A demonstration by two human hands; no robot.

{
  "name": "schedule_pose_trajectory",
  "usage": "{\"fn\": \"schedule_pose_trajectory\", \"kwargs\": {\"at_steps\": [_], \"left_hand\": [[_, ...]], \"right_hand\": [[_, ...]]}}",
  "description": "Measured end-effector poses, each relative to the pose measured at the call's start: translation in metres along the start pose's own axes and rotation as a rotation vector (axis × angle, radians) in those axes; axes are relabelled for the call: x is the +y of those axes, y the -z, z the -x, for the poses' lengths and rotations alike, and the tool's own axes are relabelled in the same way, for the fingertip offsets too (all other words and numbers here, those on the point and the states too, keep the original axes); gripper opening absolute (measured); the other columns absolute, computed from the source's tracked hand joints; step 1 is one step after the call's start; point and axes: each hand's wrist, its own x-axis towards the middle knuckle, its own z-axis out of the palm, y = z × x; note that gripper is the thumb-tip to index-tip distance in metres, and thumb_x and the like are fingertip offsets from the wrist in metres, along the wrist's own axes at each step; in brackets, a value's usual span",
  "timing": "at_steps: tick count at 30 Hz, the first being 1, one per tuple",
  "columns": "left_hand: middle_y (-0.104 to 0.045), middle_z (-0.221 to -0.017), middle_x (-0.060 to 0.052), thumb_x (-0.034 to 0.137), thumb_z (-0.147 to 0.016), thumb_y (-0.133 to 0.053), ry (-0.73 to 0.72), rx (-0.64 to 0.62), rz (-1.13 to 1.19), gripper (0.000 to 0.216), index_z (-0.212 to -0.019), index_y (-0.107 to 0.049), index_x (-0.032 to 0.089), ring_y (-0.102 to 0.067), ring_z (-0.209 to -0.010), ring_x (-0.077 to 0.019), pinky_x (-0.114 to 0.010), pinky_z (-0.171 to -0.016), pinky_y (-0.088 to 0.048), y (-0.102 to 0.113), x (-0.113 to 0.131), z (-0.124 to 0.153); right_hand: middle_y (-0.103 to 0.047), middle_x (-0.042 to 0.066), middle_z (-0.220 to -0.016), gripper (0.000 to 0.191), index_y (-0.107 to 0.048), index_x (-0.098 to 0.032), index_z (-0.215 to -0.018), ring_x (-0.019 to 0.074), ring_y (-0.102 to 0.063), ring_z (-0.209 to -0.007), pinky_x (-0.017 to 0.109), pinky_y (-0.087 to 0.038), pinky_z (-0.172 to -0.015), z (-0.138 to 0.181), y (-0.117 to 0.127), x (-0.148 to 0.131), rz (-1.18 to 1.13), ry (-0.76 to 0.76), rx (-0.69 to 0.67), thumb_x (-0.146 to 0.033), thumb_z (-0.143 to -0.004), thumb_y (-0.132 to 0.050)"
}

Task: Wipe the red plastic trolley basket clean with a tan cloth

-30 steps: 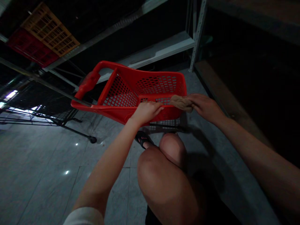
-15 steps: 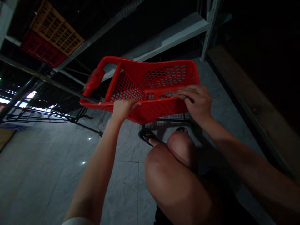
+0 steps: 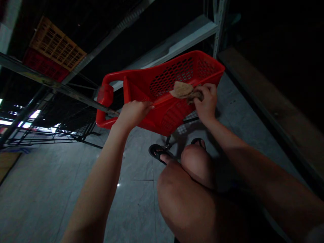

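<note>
A red plastic shopping cart (image 3: 177, 118) with honeycomb-like holes in its walls stands tilted in front of my knees. My left hand (image 3: 134, 113) is closed over its near rim, close to the handle end, thumb side inward. Toward the other end, my right hand (image 3: 207, 101) pinches a crumpled tan cloth (image 3: 182, 90) at the near rim. Part of the cloth is bunched under my fingers, and its loose end spreads over the basket opening. The cart's thick red handle (image 3: 105, 95) is to the left, free of both hands.
A metal shelf rack (image 3: 182, 44) stands behind the cart. At upper left are a yellow crate (image 3: 57, 44) and a dark red crate (image 3: 44, 64). A metal bar (image 3: 58, 86) reaches to the cart near my left hand. A dark wire cart (image 3: 76, 135) stands left.
The cart has turned and tipped, its far right end now higher. My right hand has moved slightly left and up, and the tan cloth has come into view in it.
</note>
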Motion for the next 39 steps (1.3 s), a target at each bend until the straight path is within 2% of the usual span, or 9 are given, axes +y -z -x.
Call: {"fn": "schedule_pose_trajectory", "kwargs": {"at_steps": [9, 12, 17, 20, 24, 28, 31, 36, 39], "left_hand": [[-0.083, -0.109, -0.018, 0.035, -0.116, -0.039, 0.062, 0.078, -0.017, 0.043, -0.128, -0.078, 0.019, -0.082, -0.102, -0.0357, -0.043, -0.089, -0.062, 0.008, 0.039, -0.02], [-0.083, -0.109, -0.018, 0.033, -0.116, -0.04, 0.064, 0.087, 0.024, 0.042, -0.125, -0.079, 0.019, -0.081, -0.104, -0.0354, -0.043, -0.09, -0.062, 0.009, 0.045, -0.025], [-0.083, -0.109, -0.019, 0.03, -0.115, -0.043, 0.054, 0.103, 0.053, 0.04, -0.122, -0.081, 0.019, -0.082, -0.105, -0.0368, -0.045, -0.091, -0.063, 0.007, 0.045, -0.025], [-0.083, -0.11, -0.018, 0.031, -0.115, -0.043, 0.071, 0.105, 0.068, 0.041, -0.126, -0.08, 0.019, -0.081, -0.106, -0.0357, -0.044, -0.091, -0.063, 0.006, 0.044, -0.022], [-0.083, -0.112, -0.017, 0.032, -0.115, -0.046, 0.098, 0.098, 0.111, 0.039, -0.129, -0.081, 0.021, -0.081, -0.109, -0.0358, -0.045, -0.092, -0.063, 0.006, 0.046, -0.016], [-0.083, -0.113, -0.017, 0.03, -0.115, -0.046, 0.115, 0.112, 0.159, 0.038, -0.123, -0.082, 0.019, -0.08, -0.111, -0.0363, -0.046, -0.094, -0.064, 0.005, 0.056, -0.013], [-0.081, -0.114, -0.019, 0.027, -0.114, -0.045, 0.12, 0.134, 0.199, 0.039, -0.118, -0.082, 0.016, -0.079, -0.113, -0.0371, -0.048, -0.097, -0.063, 0.004, 0.062, -0.015], [-0.081, -0.114, -0.015, 0.027, -0.111, -0.047, 0.144, 0.149, 0.229, 0.037, -0.123, -0.082, 0.019, -0.075, -0.12, -0.0362, -0.048, -0.105, -0.059, 0.001, 0.055, -0.015], [-0.081, -0.111, -0.013, 0.029, -0.11, -0.049, 0.143, 0.157, 0.24, 0.036, -0.122, -0.082, 0.024, -0.075, -0.12, -0.0363, -0.049, -0.105, -0.058, -0.002, 0.047, -0.01]], "right_hand": [[-0.065, 0.011, -0.139, 0.045, -0.068, -0.029, -0.129, 0.0267, -0.062, -0.137, 0.044, -0.055, -0.12, 0.039, -0.054, -0.086, -0.143, 0.066, -0.077, -0.007, -0.094, -0.05], [-0.066, 0.01, -0.138, 0.05, -0.068, -0.03, -0.135, 0.0282, -0.062, -0.139, 0.048, -0.054, -0.122, 0.03, -0.044, -0.074, -0.166, 0.067, -0.106, -0.007, -0.093, -0.053], [-0.058, 0.005, -0.161, 0.078, -0.055, -0.034, -0.159, 0.0284, -0.052, -0.154, 0.055, -0.046, -0.13, -0.003, -0.028, -0.052, -0.205, 0.204, -0.267, -0.004, -0.087, -0.054], [-0.063, 0.001, -0.158, 0.078, -0.064, -0.033, -0.152, 0.0258, -0.059, -0.149, 0.051, -0.047, -0.131, -0.006, -0.028, -0.048, -0.212, 0.265, -0.356, -0.001, -0.082, -0.05], [-0.071, 0.009, -0.145, 0.06, -0.075, -0.024, -0.131, 0.0288, -0.063, -0.141, 0.052, -0.051, -0.126, -0.011, -0.022, -0.022, -0.118, 0.185, -0.153, -0.001, -0.082, -0.048], [-0.067, 0.02, -0.134, 0.042, -0.073, -0.017, -0.117, 0.0322, -0.065, -0.129, 0.052, -0.056, -0.117, -0.017, -0.017, 0.0, -0.004, 0.017, 0.086, -0.004, -0.083, -0.053], [-0.062, 0.018, -0.138, 0.05, -0.068, -0.02, -0.131, 0.033, -0.063, -0.134, 0.053, -0.056, -0.117, 0.006, -0.023, -0.021, 0.094, 0.05, -0.081, -0.005, -0.086, -0.054], [-0.064, 0.013, -0.146, 0.064, -0.059, -0.031, -0.153, 0.0335, -0.068, -0.128, 0.049, -0.061, -0.11, 0.058, -0.019, -0.066, 0.156, 0.283, -0.663, -0.014, -0.092, -0.06], [-0.067, 0.009, -0.144, 0.069, -0.056, -0.038, -0.157, 0.0343, -0.065, -0.134, 0.049, -0.059, -0.115, 0.041, 0.001, -0.062, 0.121, 0.426, -0.738, -0.022, -0.092, -0.068]]}}
